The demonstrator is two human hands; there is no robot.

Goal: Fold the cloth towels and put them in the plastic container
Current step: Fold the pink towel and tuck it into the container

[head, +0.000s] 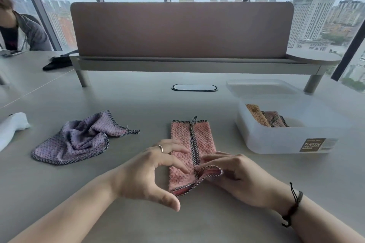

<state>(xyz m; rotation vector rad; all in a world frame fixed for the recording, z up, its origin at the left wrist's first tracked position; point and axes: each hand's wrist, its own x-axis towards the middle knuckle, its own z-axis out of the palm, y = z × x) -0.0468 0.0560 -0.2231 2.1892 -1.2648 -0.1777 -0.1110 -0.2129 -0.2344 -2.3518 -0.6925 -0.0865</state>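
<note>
A pink towel (pixel 182 134) with checked edging lies folded into a narrow strip at the middle of the grey table. My left hand (pixel 146 171) rests its fingers flat on the strip's left half. My right hand (pixel 237 173) pinches the near right corner of the pink towel and lifts it slightly. A purple towel (pixel 79 140) lies crumpled to the left. The translucent plastic container (pixel 280 140) stands open at the right, holding an orange folded towel (pixel 256 116) and a pinkish checked one (pixel 274 118).
The container's lid (pixel 262 87) lies just behind it. A brown desk divider on a raised shelf (pixel 181 29) spans the back. A white cloth (pixel 11 126) sits at the far left edge. A person (pixel 17 27) sits at the back left.
</note>
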